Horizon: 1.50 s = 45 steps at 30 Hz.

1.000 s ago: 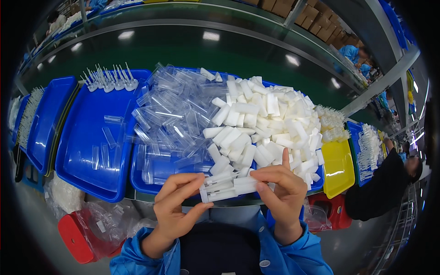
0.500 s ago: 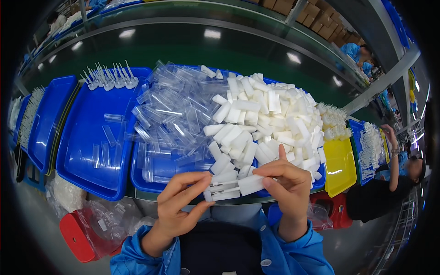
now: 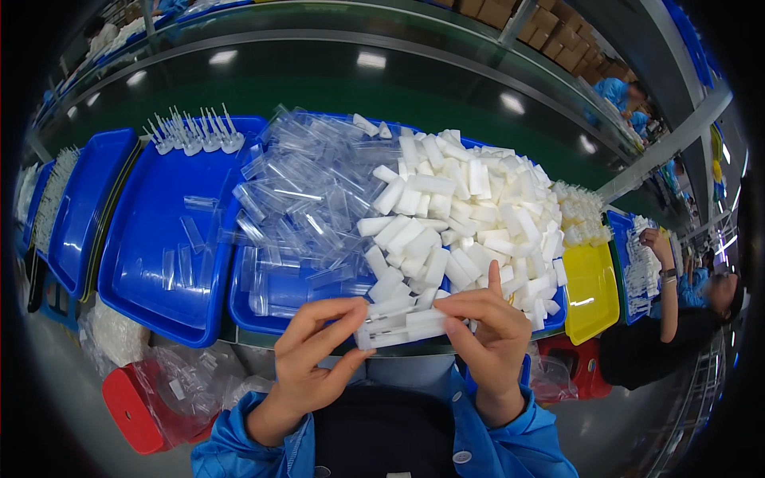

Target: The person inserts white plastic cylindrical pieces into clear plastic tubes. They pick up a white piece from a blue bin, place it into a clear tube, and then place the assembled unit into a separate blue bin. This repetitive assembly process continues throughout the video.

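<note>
My left hand pinches the end of a small white plastic part with thin prongs between thumb and fingers. From the other side, my right hand grips a white block, thumb below, with one finger pointing up. The block covers the right ends of the prongs; whether it is threaded on them or lies against them I cannot tell. Both hands are at the near edge of a blue tray. Beyond them, a heap of white blocks lies beside a pile of clear plastic sleeves.
At the left a blue tray holds several white pronged parts and a few clear sleeves. A yellow tray is on the right. Red stools stand below. Another person sits at far right, one arm raised.
My right hand has moved slightly left with the white block, nearer my left hand, so less of the prongs shows. My left hand has barely moved.
</note>
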Motion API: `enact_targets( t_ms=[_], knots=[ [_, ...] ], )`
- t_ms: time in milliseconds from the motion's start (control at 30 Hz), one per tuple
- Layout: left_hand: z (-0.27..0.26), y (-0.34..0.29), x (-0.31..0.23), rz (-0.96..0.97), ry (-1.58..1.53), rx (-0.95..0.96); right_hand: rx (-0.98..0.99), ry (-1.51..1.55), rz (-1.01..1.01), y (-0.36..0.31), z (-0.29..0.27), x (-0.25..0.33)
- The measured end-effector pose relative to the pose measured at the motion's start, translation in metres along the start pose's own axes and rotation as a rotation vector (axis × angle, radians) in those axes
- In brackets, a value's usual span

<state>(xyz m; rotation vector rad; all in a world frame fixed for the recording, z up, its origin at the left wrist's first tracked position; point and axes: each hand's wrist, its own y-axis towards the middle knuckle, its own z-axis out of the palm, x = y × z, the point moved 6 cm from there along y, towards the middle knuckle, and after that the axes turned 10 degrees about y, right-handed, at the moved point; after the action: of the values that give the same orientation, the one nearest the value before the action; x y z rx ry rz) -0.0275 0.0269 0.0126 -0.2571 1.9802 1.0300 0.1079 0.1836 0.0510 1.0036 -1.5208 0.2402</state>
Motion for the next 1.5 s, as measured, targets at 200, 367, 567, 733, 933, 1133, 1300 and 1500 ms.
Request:
enact_targets(
  t_ms=[200, 367, 567, 733, 933, 1133, 1300, 1500],
  knots=[
    [0.004, 0.001, -0.002, -0.050, -0.011, 0.030, -0.069, -0.154, -0.198, -0.005, 0.008, 0.025],
    [0.008, 0.000, -0.004, -0.088, -0.034, 0.091, 0.041, -0.090, -0.238, -0.007, 0.017, 0.023],
    [0.007, 0.002, -0.005, -0.085, -0.047, 0.108, 0.147, -0.075, -0.291, -0.004, 0.025, 0.025],
    [-0.002, 0.000, -0.001, 0.017, 0.067, 0.098, 0.186, -0.225, -0.335, 0.017, 0.012, 0.024],
    [-0.004, -0.007, 0.015, -0.273, -0.332, -0.062, 0.241, -0.569, -0.267, 0.064, 0.016, -0.011],
    [-0.005, -0.003, 0.019, -0.230, -0.474, -0.001, 0.289, -0.588, -0.203, 0.072, 0.022, -0.019],
    [-0.006, -0.001, 0.018, -0.274, -0.427, -0.052, 0.253, -0.578, -0.216, 0.072, 0.015, -0.003],
    [-0.005, 0.003, 0.016, -0.226, -0.337, -0.052, 0.059, -0.321, -0.210, 0.065, -0.019, 0.013]
  ],
)
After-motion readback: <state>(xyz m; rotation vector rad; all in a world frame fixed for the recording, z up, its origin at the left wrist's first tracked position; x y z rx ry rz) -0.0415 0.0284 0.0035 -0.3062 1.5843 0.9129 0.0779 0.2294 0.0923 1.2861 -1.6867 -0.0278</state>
